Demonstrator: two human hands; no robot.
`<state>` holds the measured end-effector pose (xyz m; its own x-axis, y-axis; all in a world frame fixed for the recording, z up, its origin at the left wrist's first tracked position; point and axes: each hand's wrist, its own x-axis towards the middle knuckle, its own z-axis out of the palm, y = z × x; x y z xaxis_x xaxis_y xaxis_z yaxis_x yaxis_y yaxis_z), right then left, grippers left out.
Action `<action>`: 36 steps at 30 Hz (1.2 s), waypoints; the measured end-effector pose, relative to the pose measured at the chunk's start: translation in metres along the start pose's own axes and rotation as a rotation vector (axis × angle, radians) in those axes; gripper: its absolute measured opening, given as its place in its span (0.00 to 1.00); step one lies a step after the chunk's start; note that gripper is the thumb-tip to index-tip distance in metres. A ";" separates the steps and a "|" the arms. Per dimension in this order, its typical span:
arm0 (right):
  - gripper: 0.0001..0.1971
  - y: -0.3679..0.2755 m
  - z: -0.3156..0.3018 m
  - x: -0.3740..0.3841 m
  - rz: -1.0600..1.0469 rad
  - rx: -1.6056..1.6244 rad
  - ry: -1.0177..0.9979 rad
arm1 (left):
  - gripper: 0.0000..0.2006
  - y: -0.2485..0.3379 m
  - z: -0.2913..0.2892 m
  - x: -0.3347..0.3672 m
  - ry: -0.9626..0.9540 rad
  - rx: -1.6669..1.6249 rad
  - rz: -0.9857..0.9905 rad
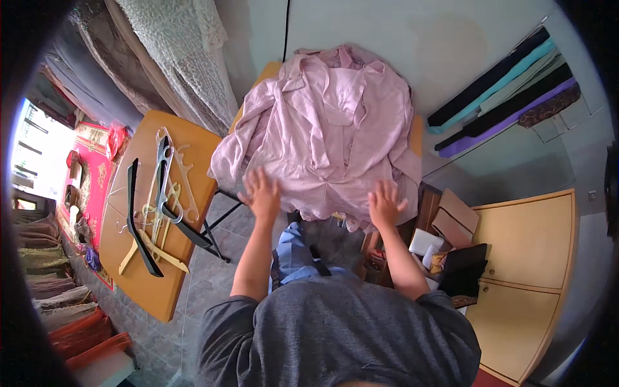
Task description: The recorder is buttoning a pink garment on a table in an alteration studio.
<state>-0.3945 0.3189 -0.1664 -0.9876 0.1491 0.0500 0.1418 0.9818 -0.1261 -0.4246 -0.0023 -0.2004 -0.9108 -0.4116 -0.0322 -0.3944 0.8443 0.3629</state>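
Observation:
A pink long garment with a shiny inner panel, perhaps a dress or blouse [329, 129], lies spread and wrinkled over a wooden table [418, 135], its scalloped lower edge hanging toward me. My left hand [261, 197] rests at its lower left part, palm down with the fingers spread. Toward the lower right part lies my right hand [385, 203], also flat with fingers apart. Neither hand grips the cloth. More pink fabric is bunched at the far end of the table.
Several hangers [161, 200], black and cream, lie on a second wooden table [158, 300] at left. Clothes [174, 51] hang behind it, and folded cloths [58, 271] are stacked far left. Right are a wooden cabinet [522, 238], boxes [454, 219] and a rack of fabrics [509, 97].

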 end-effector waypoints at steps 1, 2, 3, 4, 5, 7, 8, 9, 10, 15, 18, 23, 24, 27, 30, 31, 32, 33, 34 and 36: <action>0.23 0.018 0.006 -0.008 0.113 -0.036 0.025 | 0.30 -0.014 -0.006 -0.002 0.003 0.002 -0.034; 0.24 0.034 0.011 -0.016 0.245 -0.068 -0.015 | 0.30 -0.023 -0.012 -0.006 0.008 0.002 -0.070; 0.25 0.046 0.014 -0.021 0.375 -0.098 -0.057 | 0.29 -0.026 -0.020 -0.011 0.043 0.012 -0.061; 0.27 0.049 0.012 -0.029 0.366 -0.052 -0.028 | 0.29 -0.025 -0.026 -0.016 0.049 -0.004 -0.031; 0.27 0.049 0.013 -0.032 0.338 -0.012 0.021 | 0.29 -0.020 -0.030 -0.019 0.052 -0.018 -0.001; 0.28 0.032 0.011 -0.037 0.253 0.062 0.166 | 0.25 0.003 -0.037 -0.030 0.046 -0.056 0.149; 0.28 0.023 0.013 -0.036 0.174 0.098 0.205 | 0.24 0.016 -0.037 -0.034 0.021 -0.084 0.229; 0.28 0.012 0.016 -0.031 0.099 0.132 0.243 | 0.19 0.032 -0.038 -0.037 0.007 -0.139 0.289; 0.25 -0.012 0.002 -0.028 0.010 0.150 0.302 | 0.17 0.042 -0.034 -0.038 -0.012 -0.159 0.334; 0.10 -0.063 -0.003 0.010 -0.233 0.501 0.337 | 0.12 0.090 -0.028 -0.030 -0.044 -0.139 0.462; 0.07 -0.079 -0.009 0.023 -0.193 0.440 0.366 | 0.11 0.101 -0.022 -0.024 -0.016 -0.199 0.409; 0.10 -0.090 -0.005 0.029 -0.051 0.320 0.271 | 0.11 0.099 -0.012 -0.019 -0.039 -0.189 0.408; 0.10 -0.090 -0.002 0.028 -0.047 0.311 0.270 | 0.11 0.096 -0.011 -0.019 -0.047 -0.171 0.406; 0.10 -0.092 0.004 0.033 -0.019 0.308 0.288 | 0.11 0.091 -0.003 -0.018 -0.016 -0.171 0.428; 0.09 -0.092 0.008 0.041 -0.019 0.288 0.272 | 0.10 0.089 -0.005 -0.013 -0.030 -0.197 0.468; 0.08 -0.092 0.009 0.045 -0.030 0.268 0.306 | 0.09 0.089 -0.013 -0.012 -0.060 -0.201 0.468; 0.08 -0.090 0.010 0.044 -0.021 0.266 0.300 | 0.09 0.087 -0.013 -0.012 -0.067 -0.230 0.464; 0.07 -0.092 0.006 0.045 -0.040 0.303 0.322 | 0.09 0.084 -0.013 -0.010 -0.073 -0.227 0.463; 0.06 -0.094 0.003 0.045 -0.060 0.341 0.345 | 0.08 0.080 -0.013 -0.009 -0.076 -0.271 0.459; 0.06 -0.096 -0.001 0.042 -0.294 0.543 0.374 | 0.08 0.074 -0.011 -0.008 -0.084 -0.312 0.451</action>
<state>-0.4497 0.2314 -0.1511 -0.8764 0.0134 0.4814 -0.2760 0.8052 -0.5248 -0.4452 0.0596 -0.1626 -0.9926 0.0070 0.1209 0.0805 0.7838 0.6157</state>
